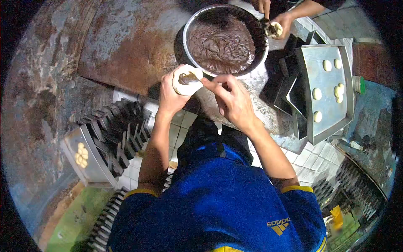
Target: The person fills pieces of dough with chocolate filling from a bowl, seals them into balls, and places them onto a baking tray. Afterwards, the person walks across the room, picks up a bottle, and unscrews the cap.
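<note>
A flat round of pale dough (194, 88) rests in my left hand (170, 94), whose fingers curl round its edge. Dark brown filling (189, 79) lies in the middle of the dough. My right hand (235, 101) is closed, with its index finger and thumb pinched at the dough's right side on a thin tool that is mostly hidden. Just beyond both hands stands a large round metal bowl (188, 50) holding dark brown paste (222, 44).
At the upper right, a co-worker's hands (284, 23) hold another filled dough piece (275, 29). A metal tray (329, 109) with several dough balls lies right, on stacked dark trays (289, 84). Another tray (94, 174) with dough pieces is at lower left.
</note>
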The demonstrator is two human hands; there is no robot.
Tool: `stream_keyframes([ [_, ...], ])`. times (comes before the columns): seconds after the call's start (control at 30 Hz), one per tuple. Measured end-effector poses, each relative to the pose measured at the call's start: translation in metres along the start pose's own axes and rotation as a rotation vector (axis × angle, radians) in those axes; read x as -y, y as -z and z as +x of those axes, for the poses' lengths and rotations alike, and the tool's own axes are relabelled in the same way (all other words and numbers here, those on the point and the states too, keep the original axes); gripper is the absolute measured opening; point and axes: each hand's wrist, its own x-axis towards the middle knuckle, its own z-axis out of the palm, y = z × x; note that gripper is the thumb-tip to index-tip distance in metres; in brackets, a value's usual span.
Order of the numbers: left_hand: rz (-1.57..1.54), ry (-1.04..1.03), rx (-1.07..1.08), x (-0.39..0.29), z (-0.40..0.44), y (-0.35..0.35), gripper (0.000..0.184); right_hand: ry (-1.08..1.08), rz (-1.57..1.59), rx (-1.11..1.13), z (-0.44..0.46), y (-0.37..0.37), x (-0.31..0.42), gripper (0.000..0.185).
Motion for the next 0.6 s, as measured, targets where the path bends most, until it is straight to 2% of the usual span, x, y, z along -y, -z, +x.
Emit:
stream_keyframes([
  [0.1, 0.073, 0.005, 0.021, 0.001, -0.011, -0.013, 0.042, -0.049, 0.0, -0.038, -0.038, -0.006, -0.004, 0.056],
  [0.17, -0.096, 0.199, -0.014, 0.005, -0.017, -0.026, 0.04, -0.204, 0.109, -0.185, -0.071, -0.025, -0.022, 0.047],
  [0.23, -0.062, 0.242, -0.054, 0.017, -0.024, -0.033, 0.042, -0.605, 0.238, -0.173, -0.119, -0.052, -0.064, 0.034],
  [0.3, 0.013, 0.205, -0.022, 0.012, -0.032, -0.036, 0.045, -0.72, 0.022, -0.063, -0.191, -0.092, -0.14, 0.025],
  [0.37, 0.086, 0.19, 0.019, 0.02, -0.035, -0.039, 0.048, -0.789, -0.069, 0.233, -0.211, -0.088, -0.168, 0.027],
  [0.43, 0.016, 0.102, 0.344, 0.003, -0.026, -0.037, 0.047, -0.64, 0.07, 0.056, -0.151, -0.041, -0.118, 0.044],
  [0.47, -0.005, 0.077, 0.432, -0.008, -0.022, -0.038, 0.045, -0.61, 0.243, 0.026, -0.123, -0.022, -0.095, 0.056],
  [0.53, -0.03, 0.07, 0.504, -0.046, -0.016, -0.041, 0.043, -0.375, 0.351, -0.005, -0.07, 0.028, -0.031, 0.083],
  [0.57, -0.055, 0.079, 0.555, -0.057, -0.014, -0.043, 0.043, -0.271, 0.302, 0.02, -0.057, 0.044, -0.01, 0.09],
  [0.6, -0.074, 0.103, 0.718, -0.05, -0.007, -0.048, 0.046, -0.244, 0.268, 0.015, -0.047, 0.054, 0.004, 0.087],
])
